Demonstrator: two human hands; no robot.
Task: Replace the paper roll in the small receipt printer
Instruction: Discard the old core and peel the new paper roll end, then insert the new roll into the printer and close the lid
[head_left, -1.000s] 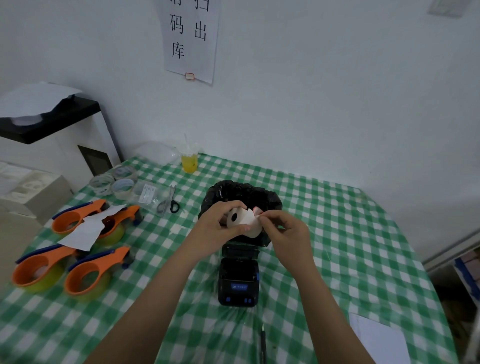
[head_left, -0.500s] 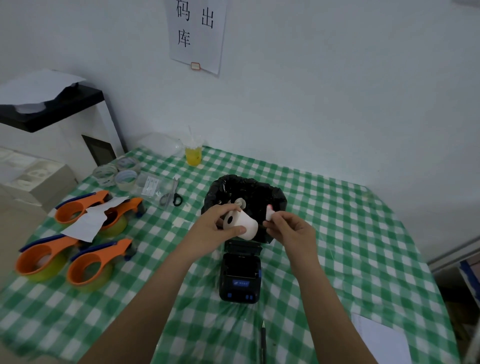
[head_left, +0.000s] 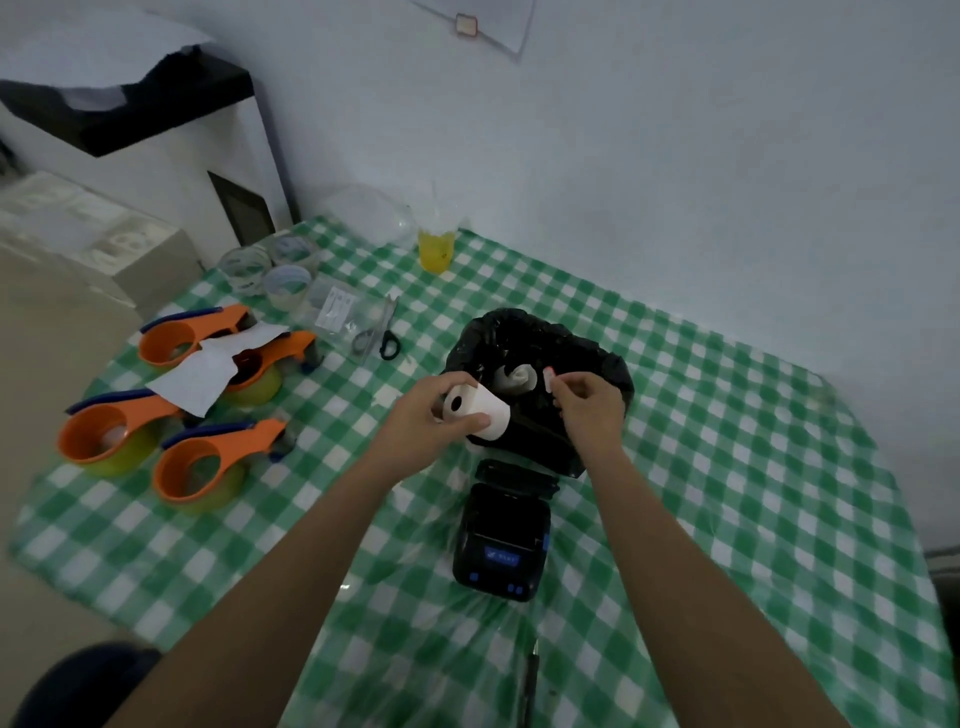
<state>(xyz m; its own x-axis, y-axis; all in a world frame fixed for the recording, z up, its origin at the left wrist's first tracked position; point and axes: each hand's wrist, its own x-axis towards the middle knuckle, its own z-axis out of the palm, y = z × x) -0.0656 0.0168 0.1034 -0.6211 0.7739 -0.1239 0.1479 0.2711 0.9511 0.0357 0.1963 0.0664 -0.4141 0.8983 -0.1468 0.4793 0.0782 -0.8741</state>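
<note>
My left hand (head_left: 434, 410) grips a white paper roll (head_left: 480, 413) by its side, its dark core facing left, just above and behind the printer. My right hand (head_left: 589, 402) pinches a small white sticker strip with a red tip (head_left: 548, 376) between thumb and forefinger, held over the black bag-lined bin (head_left: 597, 364). A used curl of paper (head_left: 517, 376) lies inside that bin. The small black receipt printer (head_left: 501, 535) sits on the green checked tablecloth (head_left: 753, 493) below my hands, its lid end toward the bin.
Several orange tape dispensers (head_left: 200, 462) and a sheet of paper (head_left: 200, 371) lie at the left. Scissors (head_left: 376, 335), tape rolls (head_left: 285, 280) and a yellow drink cup (head_left: 436, 249) stand behind. A pen (head_left: 530, 686) lies near the front edge.
My right hand has pulled the sticker strip off the roll and moved right, over the bin. My left hand holds the roll nearly still. The camera has tilted down.
</note>
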